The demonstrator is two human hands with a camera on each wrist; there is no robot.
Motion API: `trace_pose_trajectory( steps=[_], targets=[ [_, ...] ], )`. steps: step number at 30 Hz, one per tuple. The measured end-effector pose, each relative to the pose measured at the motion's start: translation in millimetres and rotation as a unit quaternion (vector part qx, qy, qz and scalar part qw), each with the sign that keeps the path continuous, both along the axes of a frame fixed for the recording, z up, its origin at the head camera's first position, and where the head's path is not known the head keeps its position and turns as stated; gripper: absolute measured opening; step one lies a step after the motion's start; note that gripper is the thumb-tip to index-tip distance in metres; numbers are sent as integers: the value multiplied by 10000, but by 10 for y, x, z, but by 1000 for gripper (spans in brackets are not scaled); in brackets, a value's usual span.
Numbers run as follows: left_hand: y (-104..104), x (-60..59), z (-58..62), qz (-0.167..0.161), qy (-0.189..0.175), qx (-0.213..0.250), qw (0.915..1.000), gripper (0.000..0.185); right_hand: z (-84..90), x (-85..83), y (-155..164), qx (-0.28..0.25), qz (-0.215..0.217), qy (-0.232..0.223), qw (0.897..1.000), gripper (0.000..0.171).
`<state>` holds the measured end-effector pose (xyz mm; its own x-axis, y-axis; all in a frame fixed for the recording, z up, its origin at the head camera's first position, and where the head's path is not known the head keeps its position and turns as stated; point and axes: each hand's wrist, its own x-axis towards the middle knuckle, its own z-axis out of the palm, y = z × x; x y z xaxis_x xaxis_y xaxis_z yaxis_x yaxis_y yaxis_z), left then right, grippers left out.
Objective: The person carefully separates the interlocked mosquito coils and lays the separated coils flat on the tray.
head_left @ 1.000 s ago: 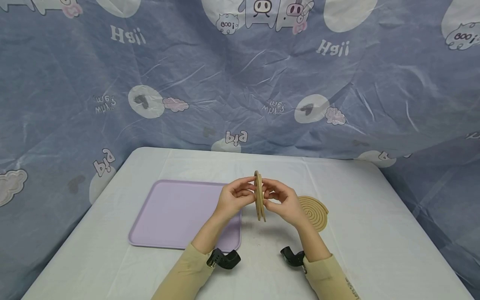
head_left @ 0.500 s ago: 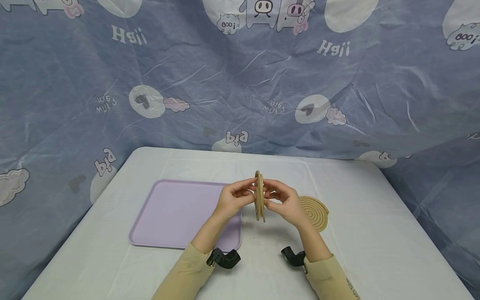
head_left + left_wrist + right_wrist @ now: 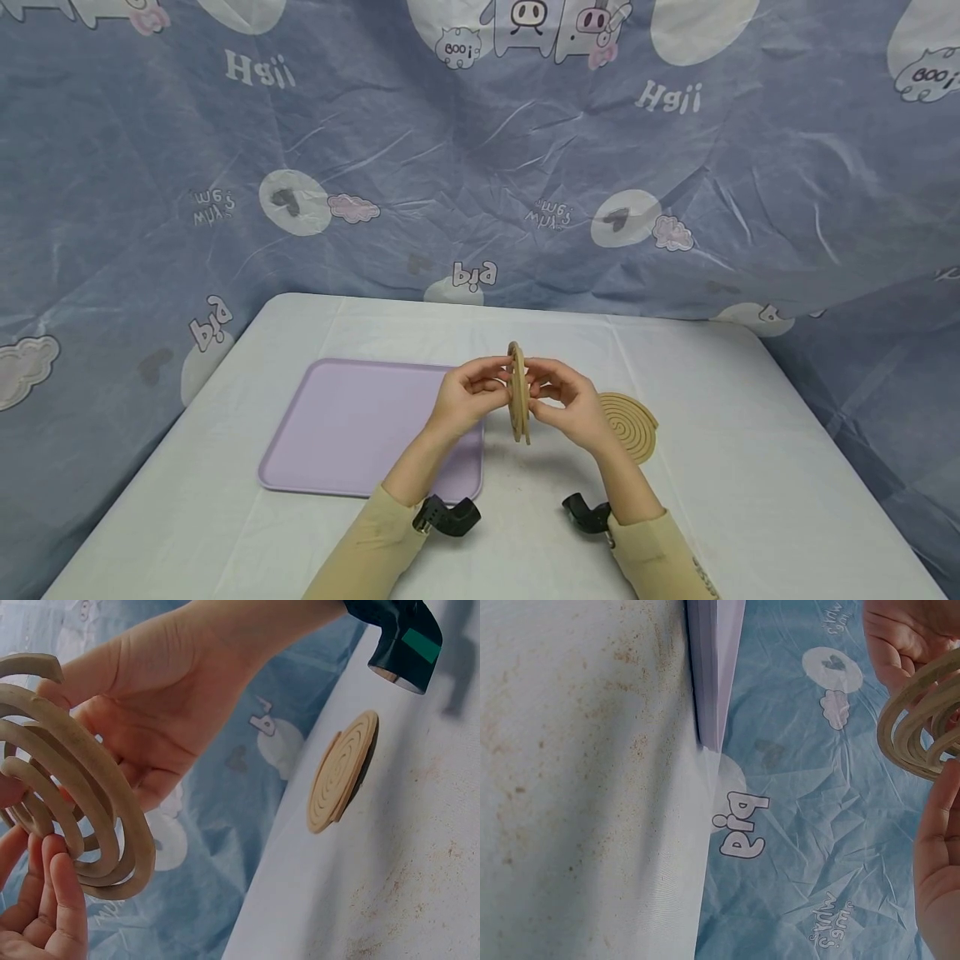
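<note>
Above the white table [image 3: 705, 467], just right of the flat lilac plastic tray [image 3: 352, 425], both hands hold a tan spiral mosquito coil [image 3: 517, 392] upright and edge-on. The left hand [image 3: 468, 396] and right hand [image 3: 570, 404] pinch it from opposite sides. Over the last second nothing has visibly shifted; the paired spirals look barely separated. A second tan coil [image 3: 630, 425] lies flat further right of the tray.

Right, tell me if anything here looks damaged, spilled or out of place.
Brown specks and smudges dirty the white table in front of the hands. The coil held upright between both hands has its spirals pulled slightly apart. The second coil lies flat and whole.
</note>
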<state>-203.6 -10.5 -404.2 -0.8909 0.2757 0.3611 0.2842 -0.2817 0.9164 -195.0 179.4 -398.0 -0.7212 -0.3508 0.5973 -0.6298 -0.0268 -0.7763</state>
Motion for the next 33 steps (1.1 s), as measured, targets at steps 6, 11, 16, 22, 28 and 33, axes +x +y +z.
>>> trace_pose_trajectory(
  steps=[6,11,16,22,28,33],
  targets=[
    [-4,6,6,77,-25,-77,9999,43,1,-1,6,124,-131,-22,9998,46],
    [3,15,21,230,-103,-194,9995,43,32,23,-8,261,-249,-158,9992,44],
    [9,14,31,229,-154,-284,9992,42,44,42,-14,318,-269,-168,9990,44],
    [18,1,12,231,80,-409,9989,41,27,24,-10,285,-107,-172,9994,44],
    [27,-5,8,147,51,-268,9995,40,3,-2,-8,258,-12,-153,9996,43],
    [32,-7,0,188,30,-184,9996,39,3,-2,-6,302,-178,-198,9992,43]
  ],
)
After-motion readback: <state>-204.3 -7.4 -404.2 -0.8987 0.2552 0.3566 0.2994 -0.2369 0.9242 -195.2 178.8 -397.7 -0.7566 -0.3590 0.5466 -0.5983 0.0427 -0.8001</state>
